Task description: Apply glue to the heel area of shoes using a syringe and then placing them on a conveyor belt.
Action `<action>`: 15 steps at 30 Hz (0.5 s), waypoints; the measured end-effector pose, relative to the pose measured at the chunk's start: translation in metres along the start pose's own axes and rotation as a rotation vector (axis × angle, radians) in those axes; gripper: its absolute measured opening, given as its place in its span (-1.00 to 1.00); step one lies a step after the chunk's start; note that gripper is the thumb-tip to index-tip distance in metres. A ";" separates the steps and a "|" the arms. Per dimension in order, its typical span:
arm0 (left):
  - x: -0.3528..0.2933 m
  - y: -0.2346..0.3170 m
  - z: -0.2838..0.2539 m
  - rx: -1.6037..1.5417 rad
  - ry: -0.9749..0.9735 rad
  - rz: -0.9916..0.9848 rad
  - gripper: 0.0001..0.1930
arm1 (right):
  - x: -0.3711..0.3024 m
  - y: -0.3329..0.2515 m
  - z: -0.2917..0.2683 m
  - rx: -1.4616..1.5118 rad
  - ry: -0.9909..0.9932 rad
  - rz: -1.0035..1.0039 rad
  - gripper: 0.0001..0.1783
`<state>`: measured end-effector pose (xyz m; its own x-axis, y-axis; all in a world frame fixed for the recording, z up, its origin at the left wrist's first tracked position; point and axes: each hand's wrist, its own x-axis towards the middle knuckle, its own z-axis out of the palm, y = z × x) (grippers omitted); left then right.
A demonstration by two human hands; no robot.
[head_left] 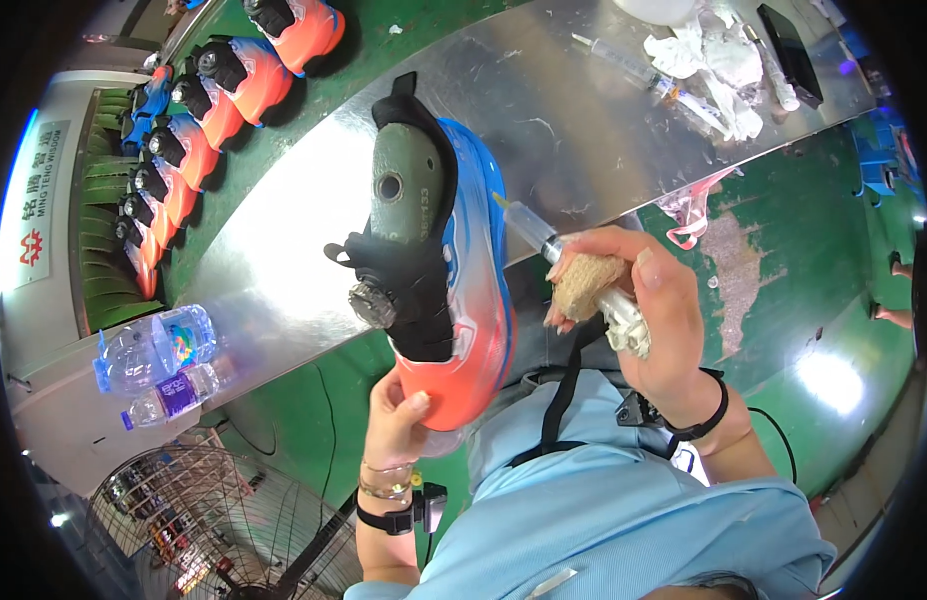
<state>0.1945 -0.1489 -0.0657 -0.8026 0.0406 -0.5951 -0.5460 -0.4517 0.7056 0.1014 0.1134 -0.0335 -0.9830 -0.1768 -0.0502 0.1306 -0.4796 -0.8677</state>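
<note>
A running shoe point(481, 300), blue at the heel and orange at the toe, stands over the metal bench's near edge with its toe toward me. A green shoe last point(409, 180) fills it, and black laces with a round dial lie over its tongue. My left hand point(394, 420) grips the orange toe, thumb on top. On the shoe's right side, my right hand point(669, 315) is closed round a clear syringe point(531, 230), its yellowish tip close to the blue upper. The same hand holds a tan, rough-looking wad point(587, 285) and crumpled white material point(627, 330).
On the metal bench point(554, 120), another syringe point(624, 62), crumpled white tissue point(712, 65) and a dark flat device point(790, 55) lie at the far right. A large bottle point(154, 348) and a smaller bottle point(179, 393) rest at left. Several similar shoes point(252, 85) line the green surface beyond. A caged fan point(199, 520) stands lower left.
</note>
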 end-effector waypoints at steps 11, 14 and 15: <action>0.027 -0.019 0.028 -0.155 -0.298 -0.040 -0.28 | -0.027 -0.031 -0.006 -0.037 -0.083 0.095 -0.49; 0.035 -0.026 0.039 -0.260 -0.396 -0.055 -0.23 | -0.035 -0.044 -0.011 -0.141 -0.124 0.103 -0.50; 0.040 -0.028 0.043 -0.295 -0.444 -0.077 -0.22 | -0.039 -0.049 -0.011 -0.216 -0.115 0.099 -0.49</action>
<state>0.1677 -0.0964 -0.0928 -0.8219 0.4276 -0.3764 -0.5683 -0.6608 0.4903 0.1321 0.1537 0.0053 -0.9442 -0.3157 -0.0940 0.1822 -0.2626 -0.9475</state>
